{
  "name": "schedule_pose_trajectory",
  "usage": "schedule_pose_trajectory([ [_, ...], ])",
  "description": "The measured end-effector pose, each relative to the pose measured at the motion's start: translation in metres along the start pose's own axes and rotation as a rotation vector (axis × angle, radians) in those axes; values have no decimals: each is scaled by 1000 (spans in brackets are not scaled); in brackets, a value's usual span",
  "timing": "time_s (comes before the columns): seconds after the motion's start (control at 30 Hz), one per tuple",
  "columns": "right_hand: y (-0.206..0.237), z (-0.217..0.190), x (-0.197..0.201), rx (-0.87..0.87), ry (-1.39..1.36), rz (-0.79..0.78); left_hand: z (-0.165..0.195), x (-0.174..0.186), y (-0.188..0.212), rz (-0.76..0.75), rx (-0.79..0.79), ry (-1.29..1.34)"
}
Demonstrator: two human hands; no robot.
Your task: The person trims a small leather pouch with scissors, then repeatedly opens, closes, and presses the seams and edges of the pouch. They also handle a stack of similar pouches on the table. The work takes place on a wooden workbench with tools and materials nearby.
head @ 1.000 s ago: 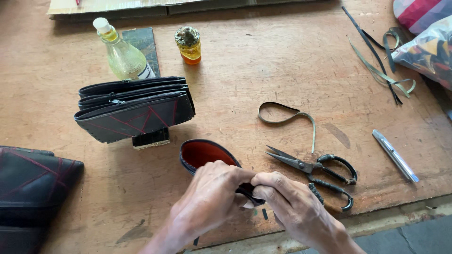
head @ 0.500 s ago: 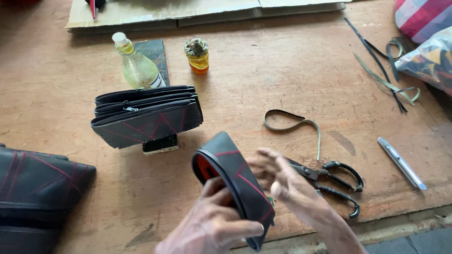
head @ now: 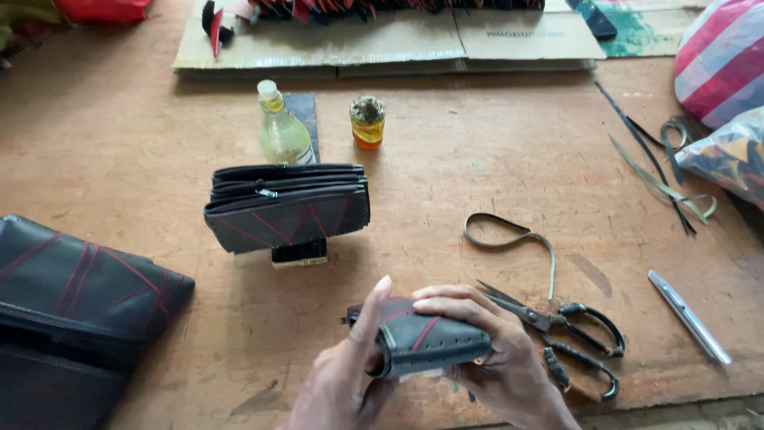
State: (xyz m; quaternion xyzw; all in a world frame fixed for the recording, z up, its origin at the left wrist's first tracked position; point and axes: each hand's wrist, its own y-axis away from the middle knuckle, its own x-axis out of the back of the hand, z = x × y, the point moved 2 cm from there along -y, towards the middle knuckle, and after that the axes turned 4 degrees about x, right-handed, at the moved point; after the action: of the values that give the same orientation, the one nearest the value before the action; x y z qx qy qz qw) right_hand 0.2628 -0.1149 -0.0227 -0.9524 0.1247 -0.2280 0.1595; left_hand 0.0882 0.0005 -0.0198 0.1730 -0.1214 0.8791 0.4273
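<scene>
Now both hands, left hand (head: pixel 342 382) and right hand (head: pixel 485 350), are gripping the black pouch (head: pixel 426 338) folded flat (earlier opened, red lining showing), lower centre of frame.

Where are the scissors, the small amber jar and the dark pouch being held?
scissors (head: pixel 557 334): head view, on the blades near the pivot.
small amber jar (head: pixel 367 123): head view, on its glass side.
dark pouch (head: pixel 430 338): head view, on its stitched front.

black pouch (head: pixel 426 338), red stitched lines
</scene>
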Motion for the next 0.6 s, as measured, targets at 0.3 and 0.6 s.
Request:
schedule_pose_trajectory([
  [0.3, 15, -22, 9, -2, -174, -43, -18, 2, 14, -105, 6, 180],
  [0.6, 16, -17, 12, 150, 310, -45, -17, -8, 0, -13, -269, 182],
])
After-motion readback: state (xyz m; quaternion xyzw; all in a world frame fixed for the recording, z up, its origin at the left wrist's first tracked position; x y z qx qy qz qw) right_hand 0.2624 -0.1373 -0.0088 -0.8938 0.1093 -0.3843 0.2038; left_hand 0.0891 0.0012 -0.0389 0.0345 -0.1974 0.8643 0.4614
